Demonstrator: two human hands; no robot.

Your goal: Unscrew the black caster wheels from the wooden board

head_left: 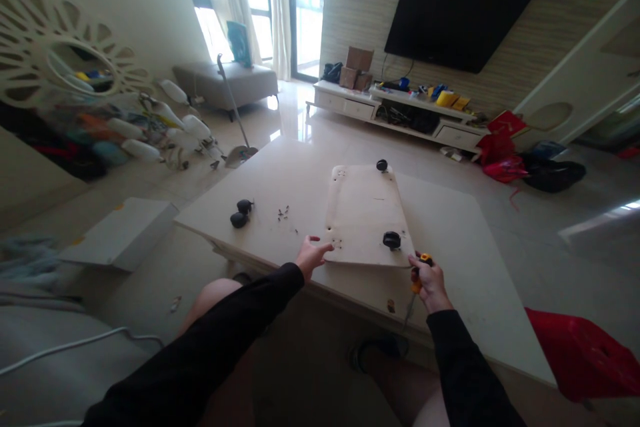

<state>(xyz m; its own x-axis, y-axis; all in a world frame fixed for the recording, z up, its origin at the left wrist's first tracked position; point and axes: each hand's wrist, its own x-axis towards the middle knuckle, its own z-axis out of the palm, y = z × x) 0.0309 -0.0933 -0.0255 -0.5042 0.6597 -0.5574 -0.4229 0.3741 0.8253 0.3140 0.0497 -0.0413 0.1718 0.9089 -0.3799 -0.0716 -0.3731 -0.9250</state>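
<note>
- Board (365,210) lying flat, here by the table's (280,170) near edge, right between the two hands!
- Left hand (313,259) at the board's near left corner, thumb over it; whether it's pinching, I can't tell.
- Right hand (431,283), well apart from the left, wrapped round a screwdriver (416,284), thumb by the board's near right corner.
- Two wheels (391,240) stand on the board, at its far right and near right corners.
- Two loose wheels (240,219) towards the table's left corner, small screws (281,218) between them and the board.
</note>
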